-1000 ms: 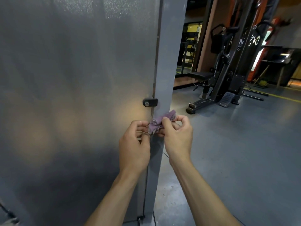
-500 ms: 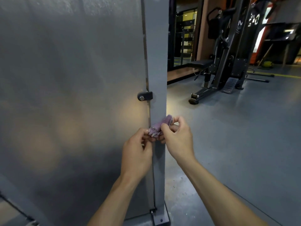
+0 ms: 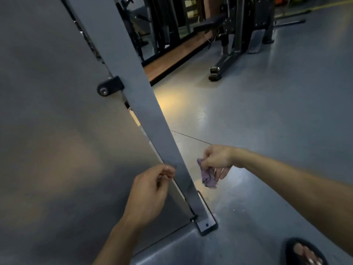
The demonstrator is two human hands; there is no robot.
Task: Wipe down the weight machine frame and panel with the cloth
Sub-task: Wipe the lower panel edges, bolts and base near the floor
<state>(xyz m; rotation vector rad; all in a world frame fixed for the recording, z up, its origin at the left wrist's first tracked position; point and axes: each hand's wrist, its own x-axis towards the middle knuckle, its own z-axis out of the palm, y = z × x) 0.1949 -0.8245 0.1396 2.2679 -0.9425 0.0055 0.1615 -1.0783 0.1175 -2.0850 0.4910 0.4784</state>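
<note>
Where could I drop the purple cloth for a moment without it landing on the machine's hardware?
Bare grey floor lies open right of the frame post, between the right hand gripping the purple cloth and the black machine foot farther off. It is tighter at the post's base plate and by the sandalled foot at bottom right.

I am in a gym: a weight machine with a padded bench stands on grey floor.

Dim, bluish indoor light. Warm glare pools on the floor beside the frame post; soft sheen on the panel. Wide-angle tilt bends verticals, slight motion blur throughout.
</note>
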